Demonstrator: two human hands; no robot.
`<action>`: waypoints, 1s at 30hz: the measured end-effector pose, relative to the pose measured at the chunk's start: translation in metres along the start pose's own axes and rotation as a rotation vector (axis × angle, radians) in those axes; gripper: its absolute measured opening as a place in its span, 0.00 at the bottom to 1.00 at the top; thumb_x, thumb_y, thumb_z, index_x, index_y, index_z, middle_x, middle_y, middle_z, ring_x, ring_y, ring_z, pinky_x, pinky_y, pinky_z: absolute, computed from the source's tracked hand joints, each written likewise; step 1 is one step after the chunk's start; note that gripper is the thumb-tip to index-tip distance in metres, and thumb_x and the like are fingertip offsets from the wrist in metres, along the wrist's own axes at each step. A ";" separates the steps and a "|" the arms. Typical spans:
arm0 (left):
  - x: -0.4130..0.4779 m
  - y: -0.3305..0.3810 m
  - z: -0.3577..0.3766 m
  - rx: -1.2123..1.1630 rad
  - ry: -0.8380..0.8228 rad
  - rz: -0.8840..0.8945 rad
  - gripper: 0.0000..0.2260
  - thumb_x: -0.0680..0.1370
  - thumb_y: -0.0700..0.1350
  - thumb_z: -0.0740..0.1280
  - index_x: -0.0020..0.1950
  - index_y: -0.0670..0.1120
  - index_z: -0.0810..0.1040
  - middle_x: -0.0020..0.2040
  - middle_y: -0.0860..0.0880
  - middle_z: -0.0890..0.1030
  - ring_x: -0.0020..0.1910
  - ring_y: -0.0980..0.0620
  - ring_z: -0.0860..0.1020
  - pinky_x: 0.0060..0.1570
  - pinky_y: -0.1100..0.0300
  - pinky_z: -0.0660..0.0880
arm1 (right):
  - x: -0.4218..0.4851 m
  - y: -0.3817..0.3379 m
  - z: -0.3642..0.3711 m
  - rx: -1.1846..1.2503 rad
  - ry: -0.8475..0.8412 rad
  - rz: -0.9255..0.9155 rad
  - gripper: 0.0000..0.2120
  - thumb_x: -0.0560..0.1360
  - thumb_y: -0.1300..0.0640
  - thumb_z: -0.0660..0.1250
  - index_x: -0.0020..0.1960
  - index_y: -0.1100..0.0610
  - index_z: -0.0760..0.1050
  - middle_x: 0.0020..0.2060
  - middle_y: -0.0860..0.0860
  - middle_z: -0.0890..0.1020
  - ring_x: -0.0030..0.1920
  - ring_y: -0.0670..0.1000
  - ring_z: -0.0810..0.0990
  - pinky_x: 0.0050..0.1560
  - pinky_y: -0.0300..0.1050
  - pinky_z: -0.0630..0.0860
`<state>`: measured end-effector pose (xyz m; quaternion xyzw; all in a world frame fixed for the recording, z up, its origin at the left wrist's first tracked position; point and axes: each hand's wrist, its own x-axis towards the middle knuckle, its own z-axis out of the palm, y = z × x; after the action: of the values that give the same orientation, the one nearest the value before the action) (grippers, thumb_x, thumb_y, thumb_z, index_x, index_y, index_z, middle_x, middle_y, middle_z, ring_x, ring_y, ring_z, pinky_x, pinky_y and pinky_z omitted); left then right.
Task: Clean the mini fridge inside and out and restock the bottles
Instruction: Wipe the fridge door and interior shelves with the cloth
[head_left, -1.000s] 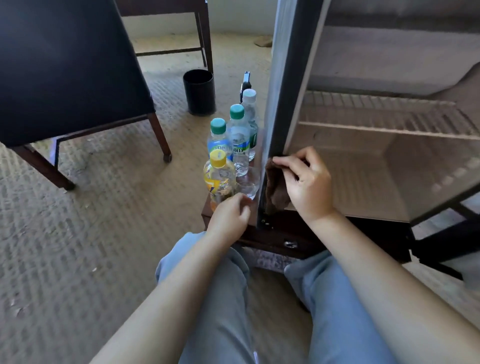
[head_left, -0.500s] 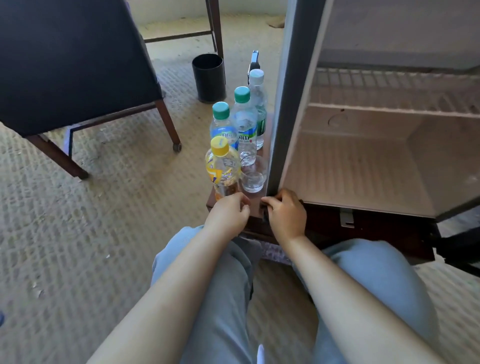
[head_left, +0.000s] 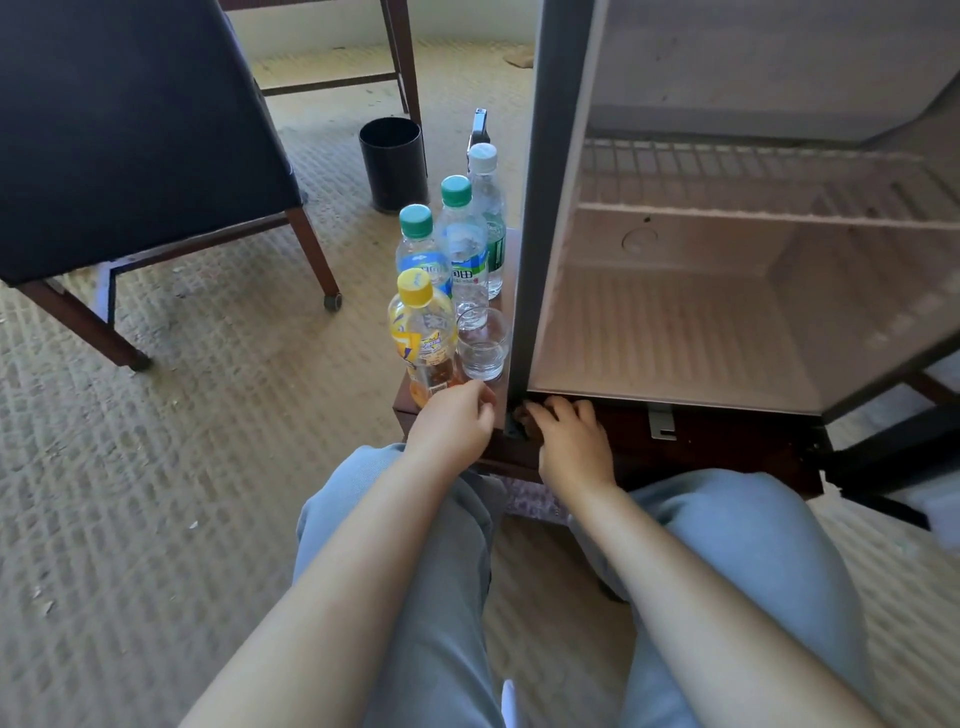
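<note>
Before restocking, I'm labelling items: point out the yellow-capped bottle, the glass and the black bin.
yellow-capped bottle (head_left: 422, 338): head view, its label.
glass (head_left: 483, 347): head view, its side wall.
black bin (head_left: 394, 169): head view, its outer wall.

1. The carpet (head_left: 156, 519) is beige with a woven grid pattern.
2. The chair (head_left: 130, 130) has a dark navy seat and reddish-brown wooden legs.
3. The waste bin (head_left: 392, 161) is black.
4. The yellow-capped bottle (head_left: 423, 338) carries a yellow and orange label.
5. The green-capped bottles (head_left: 418, 244) are clear; the nearer one's label is blue.
6. The white-capped bottle (head_left: 488, 208) has a green label.
7. The mini fridge (head_left: 675, 322) is pale and ribbed inside, with a dark grey frame.
8. The cloth (head_left: 521, 415) is brown.
9. The wooden stand (head_left: 727, 441) is dark reddish-brown.
10. The trousers (head_left: 753, 545) are light blue-grey.
</note>
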<state>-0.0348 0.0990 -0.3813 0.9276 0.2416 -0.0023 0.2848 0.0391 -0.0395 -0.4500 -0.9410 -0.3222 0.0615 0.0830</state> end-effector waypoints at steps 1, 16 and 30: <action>-0.001 0.002 0.001 -0.002 0.000 0.006 0.11 0.80 0.44 0.59 0.59 0.46 0.77 0.54 0.47 0.80 0.54 0.48 0.76 0.51 0.56 0.72 | -0.001 0.005 -0.003 -0.013 -0.013 0.035 0.24 0.77 0.59 0.61 0.72 0.49 0.65 0.67 0.51 0.69 0.65 0.57 0.64 0.58 0.49 0.70; -0.001 -0.004 0.003 0.015 0.017 -0.006 0.11 0.80 0.44 0.59 0.57 0.46 0.78 0.53 0.48 0.81 0.53 0.49 0.77 0.52 0.54 0.74 | 0.013 -0.029 0.006 0.025 0.139 -0.033 0.16 0.74 0.60 0.68 0.62 0.54 0.76 0.59 0.58 0.74 0.57 0.60 0.75 0.39 0.49 0.77; -0.002 0.002 0.004 -0.068 0.035 0.010 0.10 0.80 0.43 0.59 0.56 0.47 0.78 0.52 0.49 0.81 0.52 0.50 0.77 0.49 0.57 0.73 | -0.007 0.014 -0.007 0.291 0.238 0.097 0.17 0.76 0.57 0.66 0.64 0.54 0.75 0.60 0.54 0.74 0.62 0.56 0.71 0.56 0.50 0.75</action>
<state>-0.0349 0.0944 -0.3830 0.9185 0.2417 0.0238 0.3120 0.0427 -0.0557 -0.4457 -0.9341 -0.2520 -0.0005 0.2528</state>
